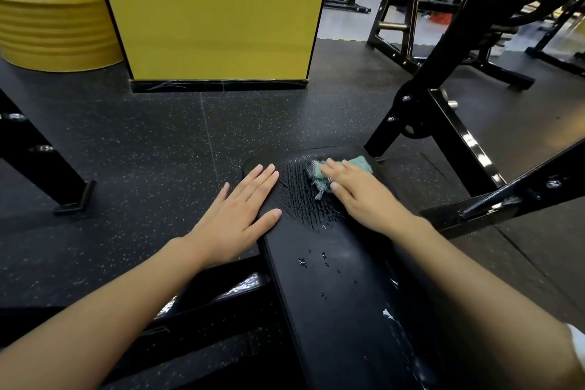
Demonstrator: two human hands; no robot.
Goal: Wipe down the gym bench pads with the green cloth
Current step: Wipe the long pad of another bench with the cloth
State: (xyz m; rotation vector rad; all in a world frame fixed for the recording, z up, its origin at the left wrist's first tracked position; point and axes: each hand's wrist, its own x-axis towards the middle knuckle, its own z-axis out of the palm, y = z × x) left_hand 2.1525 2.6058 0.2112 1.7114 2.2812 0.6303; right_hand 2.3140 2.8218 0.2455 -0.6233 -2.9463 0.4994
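Observation:
A long black bench pad (335,288) runs from the bottom of the view up to its rounded far end. Wet streaks and droplets shine on its far half. The green cloth (357,164) lies flat on that far end, its frayed edge showing left of my fingers. My right hand (357,191) presses on the cloth with straight fingers. My left hand (240,212) lies flat with spread fingers on the pad's left edge, palm down, holding nothing.
Black steel frame bars (459,139) of the bench rise to the right of the pad. A yellow pillar (215,13) and a yellow drum (53,19) stand beyond on the speckled black rubber floor (152,149). Another black frame leg (41,165) sits at the left.

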